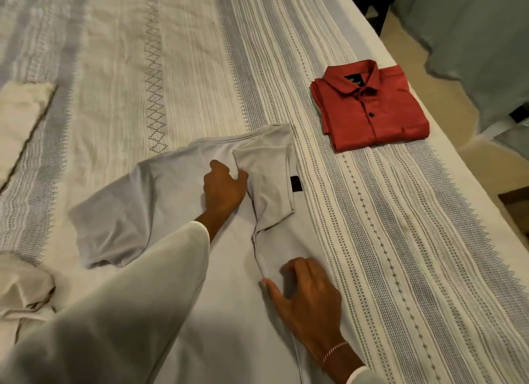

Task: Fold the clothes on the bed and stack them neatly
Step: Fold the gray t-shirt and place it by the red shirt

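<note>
A light grey T-shirt (171, 200) lies flat on the bed, collar away from me. Its right side and sleeve are folded inward over the body, and a small black tag shows at the folded edge. My left hand (224, 189) pinches the folded sleeve fabric near the chest. Lower down, my right hand (306, 295) rests with relaxed fingers on the folded side panel. A red button-up shirt (372, 108) sits folded in a neat rectangle at the right of the bed.
The bedspread (372, 211) is white with grey woven stripes. Cream-coloured clothes lie at the left edge (20, 117) and crumpled at the lower left (23, 289). The bed's right edge (472, 166) drops to the floor, with teal fabric beyond.
</note>
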